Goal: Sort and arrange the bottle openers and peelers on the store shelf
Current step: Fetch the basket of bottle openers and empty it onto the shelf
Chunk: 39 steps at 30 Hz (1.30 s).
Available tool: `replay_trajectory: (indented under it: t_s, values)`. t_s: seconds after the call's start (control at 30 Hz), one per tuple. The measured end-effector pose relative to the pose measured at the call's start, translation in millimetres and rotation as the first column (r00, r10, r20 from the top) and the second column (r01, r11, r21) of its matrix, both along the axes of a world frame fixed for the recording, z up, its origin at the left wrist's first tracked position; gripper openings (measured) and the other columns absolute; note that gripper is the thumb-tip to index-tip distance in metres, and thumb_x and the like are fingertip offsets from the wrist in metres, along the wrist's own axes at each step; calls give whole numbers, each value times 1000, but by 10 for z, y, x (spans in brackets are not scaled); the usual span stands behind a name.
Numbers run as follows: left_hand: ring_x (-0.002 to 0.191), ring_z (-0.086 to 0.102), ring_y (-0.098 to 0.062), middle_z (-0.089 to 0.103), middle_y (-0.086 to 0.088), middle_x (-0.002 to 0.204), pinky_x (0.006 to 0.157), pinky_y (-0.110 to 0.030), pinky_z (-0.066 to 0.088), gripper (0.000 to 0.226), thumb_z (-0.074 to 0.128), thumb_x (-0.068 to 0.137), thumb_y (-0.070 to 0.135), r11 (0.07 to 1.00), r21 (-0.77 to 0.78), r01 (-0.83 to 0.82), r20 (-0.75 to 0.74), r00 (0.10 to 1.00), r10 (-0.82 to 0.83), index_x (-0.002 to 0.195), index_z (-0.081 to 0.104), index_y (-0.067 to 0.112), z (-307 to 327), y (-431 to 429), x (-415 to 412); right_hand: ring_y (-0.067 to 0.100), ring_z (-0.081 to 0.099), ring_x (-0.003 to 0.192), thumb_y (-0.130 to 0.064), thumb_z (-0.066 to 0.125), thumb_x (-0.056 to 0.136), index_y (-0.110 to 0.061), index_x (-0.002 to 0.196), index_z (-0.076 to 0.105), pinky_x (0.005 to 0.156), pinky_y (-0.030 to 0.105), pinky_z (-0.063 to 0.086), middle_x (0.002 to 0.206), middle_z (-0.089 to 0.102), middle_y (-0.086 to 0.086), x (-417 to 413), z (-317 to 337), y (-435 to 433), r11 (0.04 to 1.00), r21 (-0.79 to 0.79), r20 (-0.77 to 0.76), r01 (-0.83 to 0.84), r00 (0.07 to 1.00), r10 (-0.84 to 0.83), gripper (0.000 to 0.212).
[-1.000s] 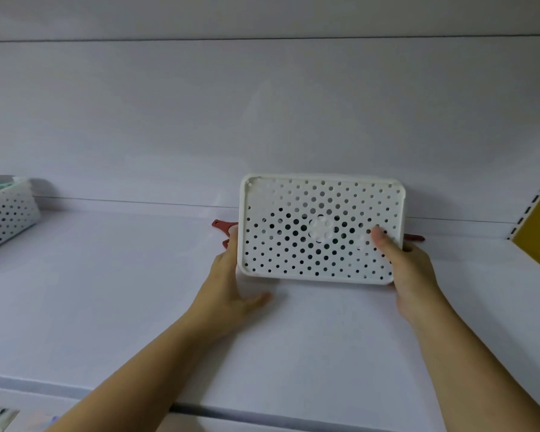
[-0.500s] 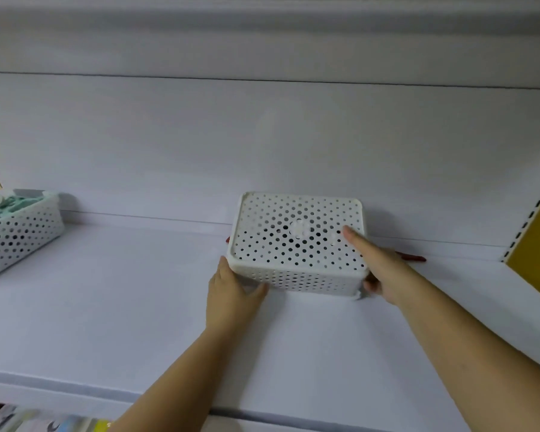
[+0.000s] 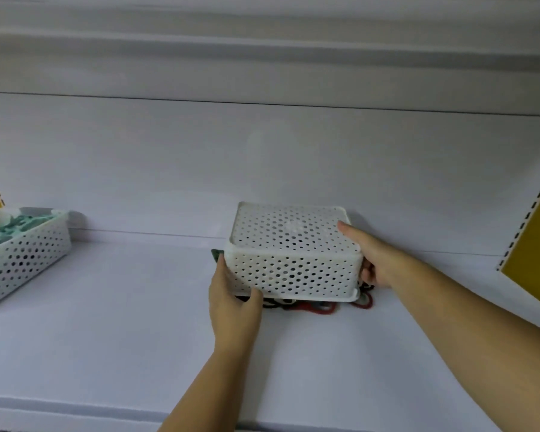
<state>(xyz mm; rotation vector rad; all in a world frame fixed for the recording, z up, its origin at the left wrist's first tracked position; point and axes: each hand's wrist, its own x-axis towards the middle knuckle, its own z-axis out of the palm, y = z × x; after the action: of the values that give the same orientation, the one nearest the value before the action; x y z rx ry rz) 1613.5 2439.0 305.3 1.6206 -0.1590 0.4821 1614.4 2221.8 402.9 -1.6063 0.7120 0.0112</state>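
Note:
A white perforated basket [image 3: 293,260] is upside down on the white shelf [image 3: 122,322], its base facing up. My left hand [image 3: 231,300] grips its near-left lower rim. My right hand [image 3: 371,260] holds its right side, thumb on the upturned base. Red and dark bottle openers [image 3: 318,307] poke out from under the basket's front rim, and a dark green piece [image 3: 217,255] sticks out at its left corner. What else lies beneath the basket is hidden.
A second white perforated basket [image 3: 22,260] holding pale teal items [image 3: 16,226] stands at the far left of the shelf. Yellow side panels [image 3: 533,244] bound the shelf on the right and left. The shelf's back wall rises just behind the overturned basket.
The basket has tipped from standing on its side, base toward me, to lying upside down over the openers. Both hands moved with it. Openers now show under the front rim.

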Motion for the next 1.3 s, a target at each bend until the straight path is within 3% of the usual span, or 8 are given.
replay_trajectory:
  t_s: [0.13, 0.2, 0.27, 0.4, 0.6, 0.8, 1.0, 1.3]
  values:
    - [126, 44, -11, 51, 16, 132, 95, -25, 46, 89, 73, 68, 14, 949, 289, 126, 31, 990, -141, 141, 31, 43, -61, -111, 66, 9, 40, 50, -63, 65, 76, -23, 66, 54, 46, 19, 24, 46, 54, -7, -152, 1, -373, 997, -46, 12, 64, 998, -64, 42]
    - [142, 20, -22, 28, 2, 153, 117, -41, 21, 103, 75, 70, 34, 847, 526, 80, 11, 995, -100, 151, 11, 30, -135, -171, 110, 9, 42, 52, -63, 66, 75, -22, 67, 55, 49, 19, 25, 45, 55, -7, -231, -27, -491, 996, -42, 14, 85, 996, -84, 43]
    - [147, -5, -20, 2, -1, 160, 117, -48, -3, 110, 66, 74, 54, 734, 673, 85, -60, 996, -60, 151, -8, 26, -172, -232, 103, 8, 42, 51, -64, 65, 74, -23, 67, 55, 48, 18, 27, 43, 55, -8, -312, -56, -589, 994, -41, 8, 99, 995, -99, 43]
    - [145, -19, -19, -11, 1, 160, 113, -55, -12, 106, 26, 72, 77, 552, 832, 54, -40, 999, -37, 149, -17, 19, -165, -302, -2, 9, 42, 50, -65, 66, 72, -23, 73, 57, 38, 17, 27, 48, 56, -6, -447, -215, -738, 995, -3, -5, 99, 995, -99, 43]
    - [146, -13, -17, -7, 4, 160, 110, -58, -13, 106, 36, 78, 76, 422, 904, 69, -38, 996, -82, 149, -17, 18, -156, -329, -61, 7, 42, 45, -65, 66, 72, -23, 75, 57, 33, 16, 26, 51, 55, -7, -574, -324, -890, 995, 37, 0, 89, 996, -89, 43]
    - [144, -22, -15, -15, 6, 159, 112, -59, -12, 101, 10, 67, 81, 319, 942, 102, -44, 982, -183, 147, -22, 28, -201, -331, -49, 6, 44, 40, -64, 68, 69, -23, 78, 59, 33, 15, 25, 50, 55, -7, -759, -322, -1174, 994, 41, -12, 99, 995, -99, 44]
    - [143, -19, -10, -10, 8, 159, 112, -50, -16, 99, 12, 68, 79, 316, 942, 109, -34, 972, -234, 148, -16, 30, -164, -325, -55, 7, 44, 50, -59, 72, 69, -23, 80, 59, 31, 13, 25, 58, 55, -6, -886, -317, -1317, 987, 72, -25, 142, 990, -140, 40]
    - [147, -2, -10, 2, 4, 160, 117, -32, -9, 89, 44, 89, 59, 368, 921, 128, -10, 952, -307, 151, -7, 20, -91, -340, -130, 8, 46, 54, -59, 71, 71, -23, 84, 62, 28, 14, 23, 59, 58, -6, -896, -339, -1295, 985, 114, 13, 128, 991, -131, 39]
